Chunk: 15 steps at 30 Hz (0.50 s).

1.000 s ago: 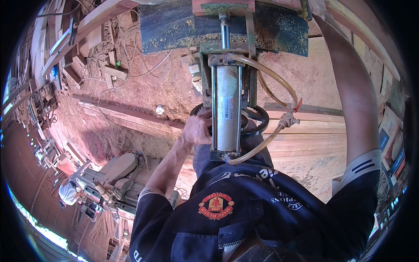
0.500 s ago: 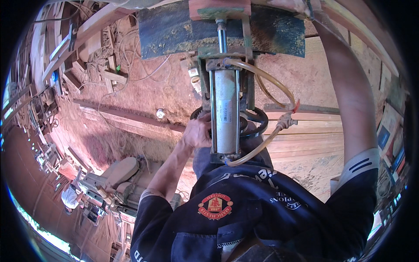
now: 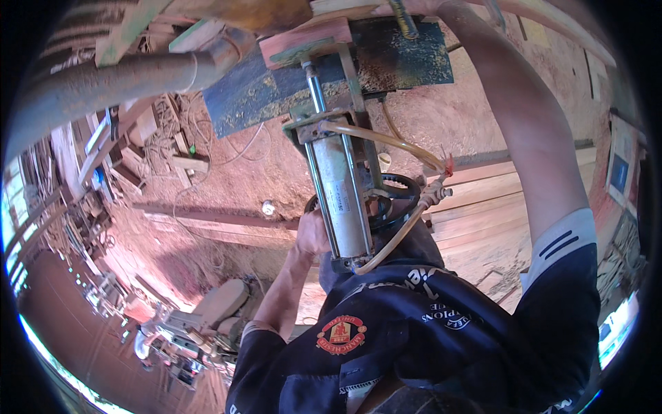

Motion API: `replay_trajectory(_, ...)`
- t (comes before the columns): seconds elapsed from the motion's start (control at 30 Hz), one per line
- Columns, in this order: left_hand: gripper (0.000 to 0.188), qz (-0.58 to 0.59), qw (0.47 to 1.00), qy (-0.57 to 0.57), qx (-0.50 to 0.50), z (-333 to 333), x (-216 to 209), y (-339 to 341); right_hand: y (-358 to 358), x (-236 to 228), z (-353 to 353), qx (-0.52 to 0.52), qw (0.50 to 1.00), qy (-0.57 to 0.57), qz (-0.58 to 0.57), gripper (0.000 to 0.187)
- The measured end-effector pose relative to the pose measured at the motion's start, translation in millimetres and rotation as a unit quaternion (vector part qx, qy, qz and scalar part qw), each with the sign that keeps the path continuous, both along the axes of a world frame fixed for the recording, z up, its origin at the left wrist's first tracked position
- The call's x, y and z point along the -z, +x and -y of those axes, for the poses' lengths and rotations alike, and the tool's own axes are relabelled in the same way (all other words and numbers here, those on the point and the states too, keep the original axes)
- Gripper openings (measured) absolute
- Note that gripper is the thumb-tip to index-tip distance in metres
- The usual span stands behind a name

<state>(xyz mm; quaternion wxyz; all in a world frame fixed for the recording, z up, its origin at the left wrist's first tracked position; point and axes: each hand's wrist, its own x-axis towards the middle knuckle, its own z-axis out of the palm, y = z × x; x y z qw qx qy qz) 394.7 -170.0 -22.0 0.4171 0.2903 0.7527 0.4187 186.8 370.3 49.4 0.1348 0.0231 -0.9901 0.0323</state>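
A pneumatic cylinder [image 3: 339,200] with a pale barrel and steel rods stands in front of my body. Its piston rod reaches up to a pink and green block [image 3: 307,43] above a dark plate [image 3: 407,58] strewn with sawdust. Under the cylinder sits a black handwheel [image 3: 407,190]. My left hand [image 3: 314,232] is closed at the wheel's left rim, its fingertips partly hidden by the cylinder. My right arm stretches far forward past the plate. At the top edge my right hand [image 3: 441,7] is mostly cut off, so its fingers do not show.
Amber air hoses [image 3: 393,141] loop from the cylinder to a fitting with a red lever. A thick pipe [image 3: 138,83] crosses the upper left. Wood offcuts [image 3: 189,162] lie left, long boards [image 3: 476,186] right. A person [image 3: 143,343] is far off at lower left.
My view has tilted, so the cylinder now leans and the thick pipe and a threaded rod have come into sight. My left hand stays at the handwheel; my right arm remains stretched forward.
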Motion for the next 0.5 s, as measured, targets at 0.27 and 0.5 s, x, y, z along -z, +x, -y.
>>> replay_trajectory(0.27,0.058,0.088,0.994,0.027,-0.056,29,26,14,13,-19,6,-0.019,0.999,-0.038,-0.034,0.103)
replay_trajectory(0.5,0.058,0.118,0.991,0.018,-0.055,35,26,14,18,-18,5,-0.026,0.996,-0.071,-0.051,0.101)
